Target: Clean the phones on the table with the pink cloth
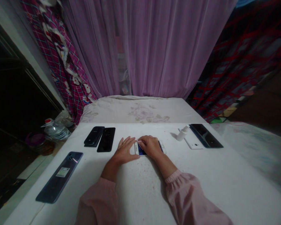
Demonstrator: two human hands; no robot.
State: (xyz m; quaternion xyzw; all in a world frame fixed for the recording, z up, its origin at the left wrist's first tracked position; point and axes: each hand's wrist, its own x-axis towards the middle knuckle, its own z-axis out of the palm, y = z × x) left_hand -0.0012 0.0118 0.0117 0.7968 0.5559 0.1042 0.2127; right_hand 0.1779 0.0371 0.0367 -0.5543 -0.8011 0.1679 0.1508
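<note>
A white smartphone (136, 148) lies sideways, screen up, on the white tabletop in front of me. At its left end rests my left hand (124, 151), fingers stretched out and spread, the thumb along the phone's near edge. My right hand (150, 145) is over the screen, its fingers curled and closed together against the glass. Something small and pale pink shows at those fingertips, too small to name. The hand covers much of the screen; a lit blue part and the phone's right end (162, 147) stay visible.
To the left lie a dark phone (106, 139), stacked dark phones (93, 136) and a blue-grey phone (61, 178) face down. On the right are a white spray bottle (182, 133), a white phone (193, 143) and a dark phone (206, 136). Purple curtains (159, 50) hang behind.
</note>
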